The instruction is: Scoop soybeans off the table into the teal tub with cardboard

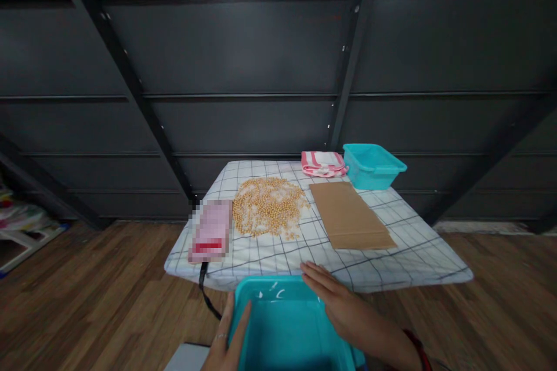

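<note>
A teal plastic tub (285,333) is at the bottom, close to my body and against the table's near edge. My left hand (225,336) grips its left rim, with one finger inside the wall and another outside. Across the tub's right rim lies my right hand (342,304), fingers stretched out and together, fingertips near the table edge. Beyond the tub, a pile of small round yellow beans (270,207) mixed with white grains is spread on the checked cloth (270,255). A flat piece of brown cardboard (351,217) lies right of the pile.
At the back right stand a second teal tub (374,168) and a folded pink-and-white striped towel (323,163). On the left lies a blurred pink object (212,231), with a black strap (204,284) hanging below it. A dark panelled wall (243,46) rises behind the table.
</note>
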{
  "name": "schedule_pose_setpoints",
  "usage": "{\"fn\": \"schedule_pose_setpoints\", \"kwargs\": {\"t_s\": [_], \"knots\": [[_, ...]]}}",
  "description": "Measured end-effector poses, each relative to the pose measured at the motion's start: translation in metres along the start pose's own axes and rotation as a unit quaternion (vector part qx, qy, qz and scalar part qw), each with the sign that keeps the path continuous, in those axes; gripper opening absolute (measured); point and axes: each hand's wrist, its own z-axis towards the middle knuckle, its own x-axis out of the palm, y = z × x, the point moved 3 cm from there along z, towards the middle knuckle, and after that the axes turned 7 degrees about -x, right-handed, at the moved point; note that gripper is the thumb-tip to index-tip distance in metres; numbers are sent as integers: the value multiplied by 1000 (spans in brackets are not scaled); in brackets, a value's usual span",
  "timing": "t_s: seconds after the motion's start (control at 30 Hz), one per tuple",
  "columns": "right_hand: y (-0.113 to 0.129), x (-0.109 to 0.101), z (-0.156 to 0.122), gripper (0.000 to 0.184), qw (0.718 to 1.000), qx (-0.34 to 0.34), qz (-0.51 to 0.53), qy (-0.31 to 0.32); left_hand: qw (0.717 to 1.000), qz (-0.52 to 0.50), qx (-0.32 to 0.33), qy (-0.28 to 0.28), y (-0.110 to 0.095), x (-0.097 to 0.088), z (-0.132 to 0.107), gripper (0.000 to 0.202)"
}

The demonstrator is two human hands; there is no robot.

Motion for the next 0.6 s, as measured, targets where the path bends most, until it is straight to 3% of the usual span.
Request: {"fn": "schedule_pose_setpoints", "kwargs": {"t_s": [0.13,0.27,0.37,0.47,0.6], "knots": [[1,-3,0,74,999,-11,-32,-2,997,29,31,-68,-3,-2,1,78],[-1,-1,1,71,998,-21,-53,-15,996,26,55,-62,-10,-4,0,87],[-4,3,1,66,998,-19,-58,-23,997,8,44,-69,-12,7,1,91],[-6,5,2,64,997,-23,-60,-29,990,2,21,-141,-11,18,1,89],[-7,3,2,61,998,-25,-51,-38,988,10,32,-150,-11,9,4,77]]}}
